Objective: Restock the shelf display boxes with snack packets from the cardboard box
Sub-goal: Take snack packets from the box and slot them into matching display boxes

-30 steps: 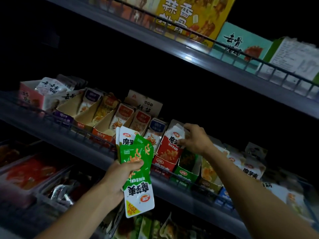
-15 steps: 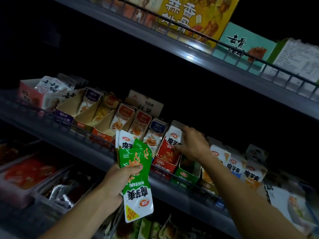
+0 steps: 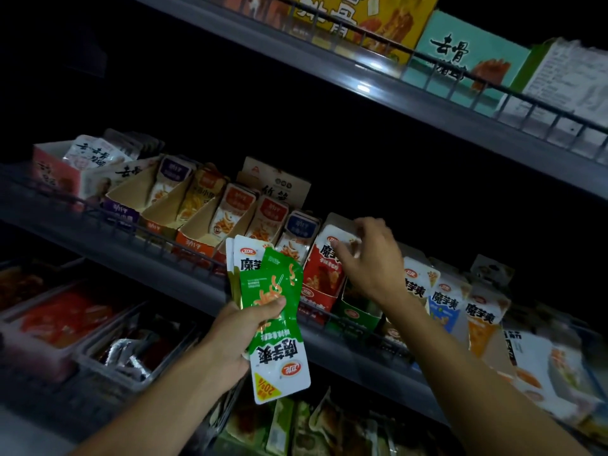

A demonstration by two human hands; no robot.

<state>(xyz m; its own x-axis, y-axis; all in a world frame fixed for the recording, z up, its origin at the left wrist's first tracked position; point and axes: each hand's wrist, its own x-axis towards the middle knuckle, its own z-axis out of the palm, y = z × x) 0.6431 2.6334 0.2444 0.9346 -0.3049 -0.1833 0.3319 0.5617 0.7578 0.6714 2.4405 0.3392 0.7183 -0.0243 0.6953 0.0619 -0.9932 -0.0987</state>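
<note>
My left hand (image 3: 240,330) grips a fan of green-and-white snack packets (image 3: 273,311) in front of the middle shelf, one of them hanging upside down. My right hand (image 3: 368,258) reaches over the shelf rail, its fingers spread at the top of the red-and-white packets (image 3: 324,268) standing in a red display box (image 3: 316,302). Directly below my right wrist sits a green display box (image 3: 357,314); its contents are hidden by my hand. The cardboard box is not in view.
Further display boxes line the middle shelf (image 3: 184,284): orange and purple ones (image 3: 194,245) at left, blue and orange packets (image 3: 460,307) at right. A wire rail (image 3: 158,232) fronts the shelf. Large boxes (image 3: 467,57) stand on the upper shelf. Clear trays (image 3: 98,343) sit below left.
My right hand has slid left from the green box area onto the top of the red packets, its fingers opening. My left hand keeps the same hold on the green packets.
</note>
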